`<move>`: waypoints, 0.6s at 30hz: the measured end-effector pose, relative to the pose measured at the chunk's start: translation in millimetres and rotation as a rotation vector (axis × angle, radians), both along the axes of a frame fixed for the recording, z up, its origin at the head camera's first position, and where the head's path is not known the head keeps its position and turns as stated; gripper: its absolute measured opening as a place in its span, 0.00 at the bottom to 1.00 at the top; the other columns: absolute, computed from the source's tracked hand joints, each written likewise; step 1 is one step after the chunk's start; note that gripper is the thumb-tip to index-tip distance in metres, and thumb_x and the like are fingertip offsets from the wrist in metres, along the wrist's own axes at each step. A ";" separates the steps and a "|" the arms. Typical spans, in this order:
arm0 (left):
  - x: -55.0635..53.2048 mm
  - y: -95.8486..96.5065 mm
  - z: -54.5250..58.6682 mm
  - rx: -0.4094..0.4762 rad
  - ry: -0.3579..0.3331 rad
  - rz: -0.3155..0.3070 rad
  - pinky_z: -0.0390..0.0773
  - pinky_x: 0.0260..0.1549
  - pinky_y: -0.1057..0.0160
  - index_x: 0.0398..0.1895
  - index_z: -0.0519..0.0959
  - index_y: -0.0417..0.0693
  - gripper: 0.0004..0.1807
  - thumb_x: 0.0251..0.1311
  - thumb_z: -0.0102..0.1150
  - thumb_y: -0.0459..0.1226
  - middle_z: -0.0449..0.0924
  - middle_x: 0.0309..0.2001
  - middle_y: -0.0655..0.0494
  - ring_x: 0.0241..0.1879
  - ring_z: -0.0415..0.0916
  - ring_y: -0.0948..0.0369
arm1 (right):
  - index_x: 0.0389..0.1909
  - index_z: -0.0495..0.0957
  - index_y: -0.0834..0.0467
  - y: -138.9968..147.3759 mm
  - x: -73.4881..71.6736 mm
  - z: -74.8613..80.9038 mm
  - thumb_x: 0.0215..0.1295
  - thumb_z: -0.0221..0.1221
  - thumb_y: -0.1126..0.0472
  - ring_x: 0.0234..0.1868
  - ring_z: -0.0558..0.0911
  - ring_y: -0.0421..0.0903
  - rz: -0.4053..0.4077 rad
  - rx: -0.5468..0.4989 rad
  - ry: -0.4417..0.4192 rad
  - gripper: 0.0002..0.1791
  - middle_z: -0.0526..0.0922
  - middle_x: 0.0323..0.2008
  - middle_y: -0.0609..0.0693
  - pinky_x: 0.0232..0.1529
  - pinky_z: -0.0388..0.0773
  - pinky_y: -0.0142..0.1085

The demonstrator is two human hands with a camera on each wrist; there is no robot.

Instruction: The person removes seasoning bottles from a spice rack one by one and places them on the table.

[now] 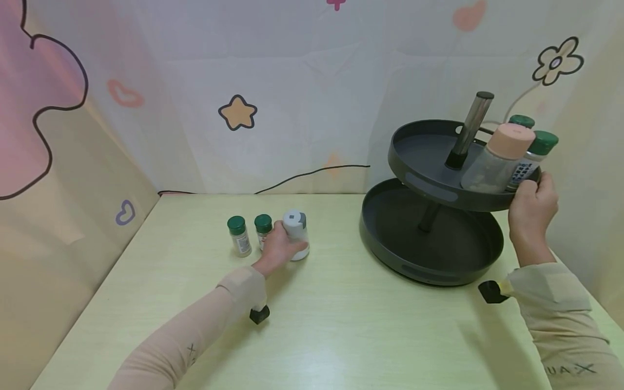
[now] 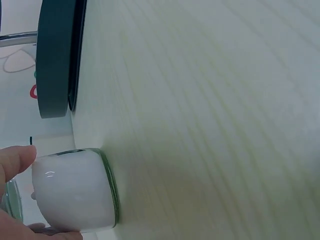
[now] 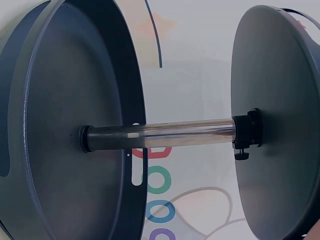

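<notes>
My left hand grips a white-topped seasoning bottle, fingers and thumb around its sides. In the left wrist view this bottle shows its white body, with its base at the tabletop. My right hand holds the right rim of the upper tray of a dark two-tier rack. On that upper tray stand a clear jar with a pink lid and two green-capped bottles, the nearer one labelled. The right wrist view shows the rack's metal post between both tiers.
Left of my left hand stand two green-capped spice bottles, the outer one and the inner one, which is partly hidden by the hand. The rack's lower tray rests on the pale wooden table. A patterned curtain hangs behind.
</notes>
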State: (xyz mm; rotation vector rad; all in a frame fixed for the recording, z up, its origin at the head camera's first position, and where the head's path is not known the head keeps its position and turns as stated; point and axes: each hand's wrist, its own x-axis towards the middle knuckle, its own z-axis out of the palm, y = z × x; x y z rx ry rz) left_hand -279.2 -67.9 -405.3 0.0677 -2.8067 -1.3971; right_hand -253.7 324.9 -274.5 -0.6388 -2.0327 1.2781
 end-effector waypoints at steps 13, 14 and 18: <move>14.1 -6.2 13.6 0.029 -0.026 -0.087 0.65 0.56 0.52 0.61 0.54 0.39 0.41 0.47 0.63 0.43 0.64 0.59 0.42 0.59 0.63 0.50 | 0.22 0.58 0.44 2.2 1.6 2.5 0.63 0.31 0.58 0.27 0.57 0.37 0.015 -0.011 -0.019 0.12 0.57 0.25 0.43 0.31 0.52 0.32; 16.2 -6.9 15.4 0.029 -0.027 -0.092 0.64 0.56 0.52 0.62 0.53 0.39 0.42 0.47 0.63 0.43 0.63 0.60 0.43 0.59 0.63 0.50 | 0.22 0.58 0.44 2.2 1.7 2.7 0.63 0.32 0.58 0.27 0.57 0.37 0.014 -0.010 -0.020 0.12 0.57 0.25 0.43 0.31 0.52 0.32; 26.1 -9.0 23.8 0.008 -0.007 -0.105 0.64 0.56 0.51 0.64 0.49 0.42 0.44 0.48 0.63 0.43 0.61 0.62 0.44 0.60 0.62 0.50 | 0.23 0.59 0.43 0.7 1.7 2.6 0.62 0.32 0.59 0.29 0.59 0.37 0.017 -0.007 -0.024 0.12 0.59 0.26 0.41 0.32 0.54 0.31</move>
